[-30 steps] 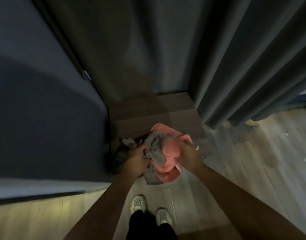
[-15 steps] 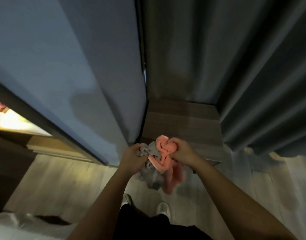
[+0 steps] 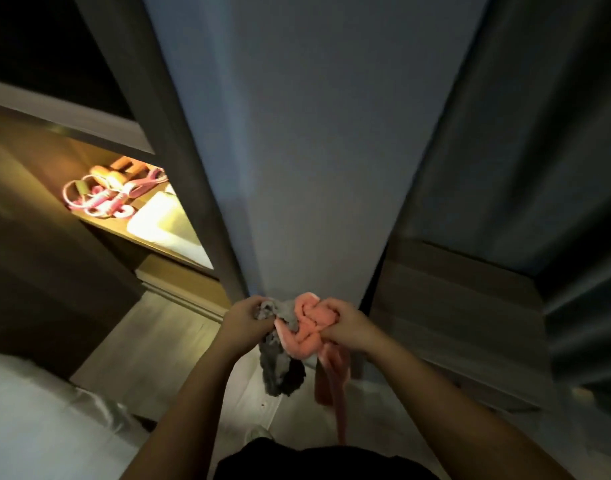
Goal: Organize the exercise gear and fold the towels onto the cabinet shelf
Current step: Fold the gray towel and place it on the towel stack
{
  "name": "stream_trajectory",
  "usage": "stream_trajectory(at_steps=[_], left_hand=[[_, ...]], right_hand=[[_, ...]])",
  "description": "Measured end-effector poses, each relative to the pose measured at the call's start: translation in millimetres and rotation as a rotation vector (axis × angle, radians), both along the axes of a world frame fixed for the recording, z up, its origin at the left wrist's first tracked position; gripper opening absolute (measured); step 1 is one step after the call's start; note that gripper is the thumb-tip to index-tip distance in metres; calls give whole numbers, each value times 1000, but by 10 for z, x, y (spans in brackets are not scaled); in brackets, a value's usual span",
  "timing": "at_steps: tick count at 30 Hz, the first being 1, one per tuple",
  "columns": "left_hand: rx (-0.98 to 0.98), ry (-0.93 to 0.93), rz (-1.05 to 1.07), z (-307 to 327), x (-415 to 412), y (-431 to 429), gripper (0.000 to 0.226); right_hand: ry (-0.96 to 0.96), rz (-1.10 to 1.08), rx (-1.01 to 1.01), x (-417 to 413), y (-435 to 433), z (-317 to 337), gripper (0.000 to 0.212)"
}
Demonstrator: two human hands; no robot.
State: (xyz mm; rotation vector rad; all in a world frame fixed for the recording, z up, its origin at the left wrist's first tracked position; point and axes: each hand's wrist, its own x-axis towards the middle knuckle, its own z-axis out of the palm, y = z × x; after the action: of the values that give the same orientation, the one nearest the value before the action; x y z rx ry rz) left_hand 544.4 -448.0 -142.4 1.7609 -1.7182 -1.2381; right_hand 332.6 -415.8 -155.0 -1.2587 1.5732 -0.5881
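Note:
Both my hands hold a bunched bundle of towels in front of my waist. My left hand [image 3: 245,322] grips the grey towel [image 3: 279,370], which hangs down in a crumpled lump. My right hand [image 3: 345,327] grips the pink towel [image 3: 309,327], twisted into folds, with a tail dangling below. To the left a lit cabinet shelf [image 3: 148,242] carries pink resistance bands and handles [image 3: 106,195] and a pale folded towel [image 3: 162,221].
A tall grey cabinet door [image 3: 307,140] stands open edge-on straight ahead of the towels. A low wooden cabinet [image 3: 449,306] and dark curtains [image 3: 560,161] are to the right. A white bed edge [image 3: 30,420] lies at lower left. Pale wood floor [image 3: 151,344] is below.
The view has swung left and up, bringing the lit shelf with the pink bands into sight. The towel bundle came up off the low wooden cabinet and stays gripped in both hands.

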Motion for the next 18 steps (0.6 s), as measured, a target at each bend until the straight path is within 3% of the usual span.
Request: stream_trajectory(at_steps=[9, 18], left_hand=[[9, 45, 110, 319, 1541, -665, 23], [9, 47, 174, 332, 2339, -1338, 24]], right_hand=[[-50, 36, -17, 1637, -794, 191, 24], [-13, 117, -2, 2436, -1721, 185, 31]])
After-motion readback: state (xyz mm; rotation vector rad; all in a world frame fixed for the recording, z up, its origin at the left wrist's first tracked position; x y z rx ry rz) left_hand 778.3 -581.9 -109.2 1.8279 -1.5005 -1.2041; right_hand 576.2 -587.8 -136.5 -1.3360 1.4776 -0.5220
